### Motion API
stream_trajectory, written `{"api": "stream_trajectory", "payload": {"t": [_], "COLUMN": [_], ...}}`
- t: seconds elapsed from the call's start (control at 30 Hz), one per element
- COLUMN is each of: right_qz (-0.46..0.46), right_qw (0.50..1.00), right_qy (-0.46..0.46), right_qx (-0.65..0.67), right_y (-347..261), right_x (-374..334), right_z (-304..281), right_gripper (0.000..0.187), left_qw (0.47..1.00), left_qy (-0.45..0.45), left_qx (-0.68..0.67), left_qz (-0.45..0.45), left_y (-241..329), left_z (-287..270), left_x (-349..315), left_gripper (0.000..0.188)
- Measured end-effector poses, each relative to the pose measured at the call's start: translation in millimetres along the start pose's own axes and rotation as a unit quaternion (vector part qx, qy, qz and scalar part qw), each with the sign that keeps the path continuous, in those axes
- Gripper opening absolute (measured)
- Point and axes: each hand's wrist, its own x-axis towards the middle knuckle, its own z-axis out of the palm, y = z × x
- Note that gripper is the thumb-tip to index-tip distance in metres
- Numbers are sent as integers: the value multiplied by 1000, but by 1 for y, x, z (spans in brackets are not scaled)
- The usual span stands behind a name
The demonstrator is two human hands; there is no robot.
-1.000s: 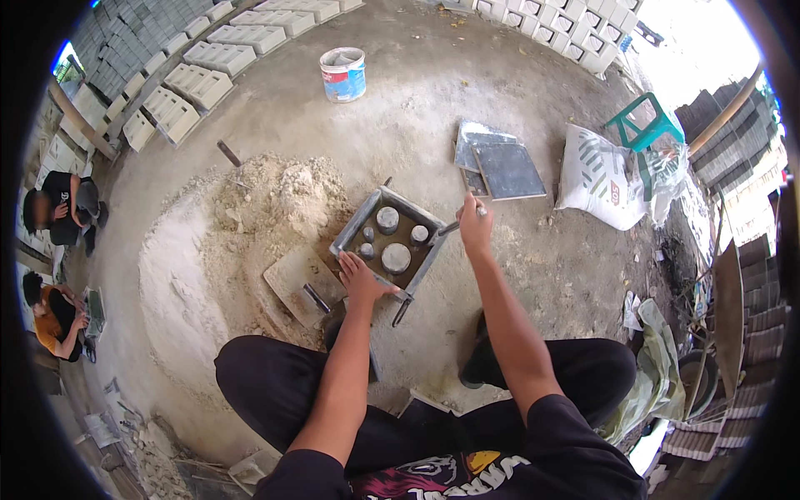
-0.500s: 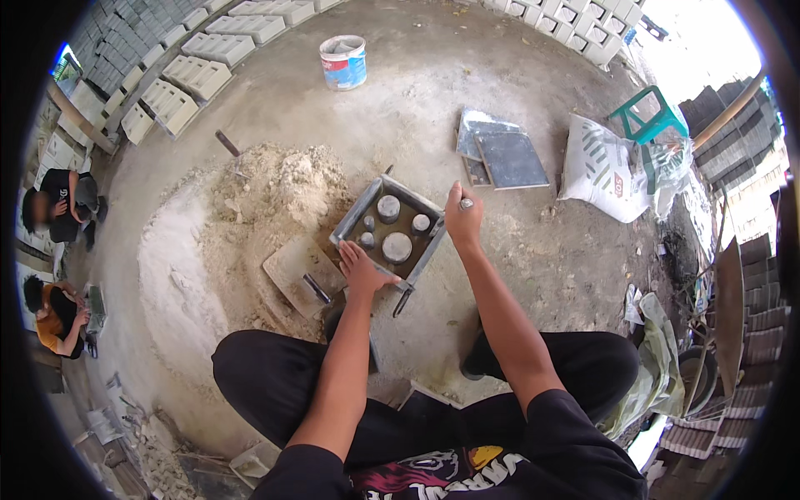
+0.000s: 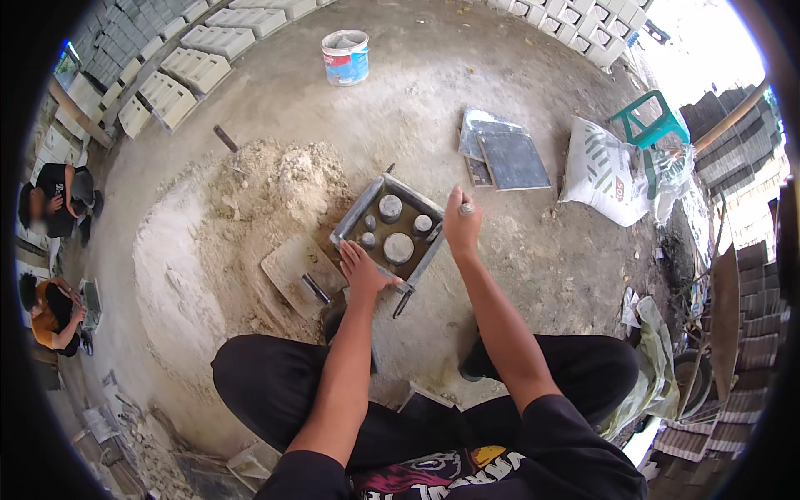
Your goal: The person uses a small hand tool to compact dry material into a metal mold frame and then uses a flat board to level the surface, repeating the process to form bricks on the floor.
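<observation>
A square metal mould (image 3: 344, 227) sits on the ground in front of me, tilted to my view. Round posts of differing sizes stand inside it, including a wide grey cylinder (image 3: 398, 247). My left hand (image 3: 361, 268) lies on the mould's near-left rim, fingers stretched out and thumb reaching toward the near corner. Beside the right wall, my right hand (image 3: 463, 223) is wrapped round a handle (image 3: 467, 208); only its round end shows, and what it joins is hidden. A flat trowel-like plate (image 3: 292, 265) with a tube handle (image 3: 316, 288) lies left of my left hand.
A heap of sandy powder (image 3: 292, 179) spreads to the left, with a tool handle (image 3: 225, 137) sticking out. Flat dark plates (image 3: 514, 160), a white sack (image 3: 602, 179) and a green stool (image 3: 654, 121) are at right. A bucket (image 3: 346, 60) stands far ahead. Two people (image 3: 57, 312) sit at far left.
My view has tilted slightly. Both hands keep nearly the same places on and beside the mould.
</observation>
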Motion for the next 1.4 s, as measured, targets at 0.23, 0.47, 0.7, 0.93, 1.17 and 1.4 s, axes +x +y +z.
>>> {"api": "stream_trajectory", "payload": {"t": [0.23,0.47,0.7,0.93,1.17,1.4], "right_qz": [43,43,-4,82,55,70], "right_qw": [998,999,1000,992,995,993], "right_qy": [27,-16,1,-85,-45,-17], "right_qx": [-48,-29,9,39,76,98], "right_y": [-23,-27,-15,-42,-34,-48], "right_x": [-23,-35,-49,-55,-66,-58], "right_z": [1,-3,5,-18,-6,6], "right_gripper": [42,40,41,39,36,39], "left_qw": [1000,1000,999,1000,999,1000], "left_qy": [27,12,21,-2,-20,-3], "left_qx": [7,6,-18,-14,16,-5], "left_qz": [6,2,23,26,24,21], "left_y": [-9,-9,-11,-15,-22,-17], "left_z": [-5,-5,-3,2,-6,-5], "left_x": [7,3,2,1,4,6], "left_gripper": [158,158,158,160,159,155]}}
